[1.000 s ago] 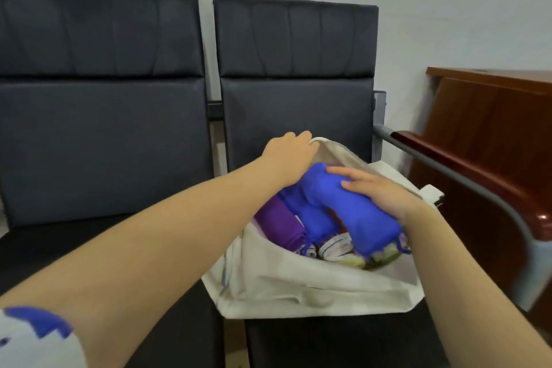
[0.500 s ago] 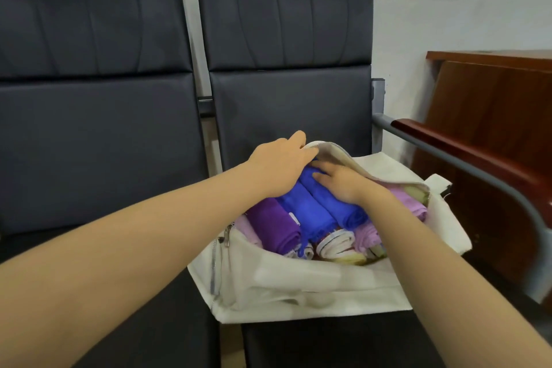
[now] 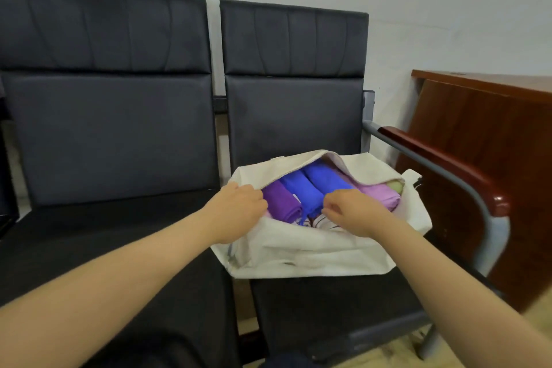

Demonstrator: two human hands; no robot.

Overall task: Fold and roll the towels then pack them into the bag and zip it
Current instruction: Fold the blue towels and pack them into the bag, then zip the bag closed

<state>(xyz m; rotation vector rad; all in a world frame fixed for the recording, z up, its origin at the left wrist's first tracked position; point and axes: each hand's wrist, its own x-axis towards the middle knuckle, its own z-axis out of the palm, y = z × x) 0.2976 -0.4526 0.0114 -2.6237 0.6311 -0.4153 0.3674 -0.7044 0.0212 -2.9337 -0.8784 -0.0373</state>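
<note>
A cream canvas bag (image 3: pixel 313 254) lies open on the right chair seat, its zipper unfastened. Rolled towels lie side by side inside: a purple towel (image 3: pixel 280 203), two blue towels (image 3: pixel 316 184) and a lilac towel (image 3: pixel 379 194), with a pale green one barely showing at the far right end. My left hand (image 3: pixel 239 212) grips the bag's edge at the left end of the opening. My right hand (image 3: pixel 352 212) has its fingers curled on the near edge of the opening, in front of the blue towels.
Two dark padded chairs (image 3: pixel 113 134) stand joined against a white wall. A grey metal armrest with a wooden cap (image 3: pixel 442 158) runs along the bag's right side. A brown wooden cabinet (image 3: pixel 490 134) stands beyond it.
My right hand has come out from on top of the blue towels to the bag's near edge. My left hand has moved from the far flap to the opening's left end.
</note>
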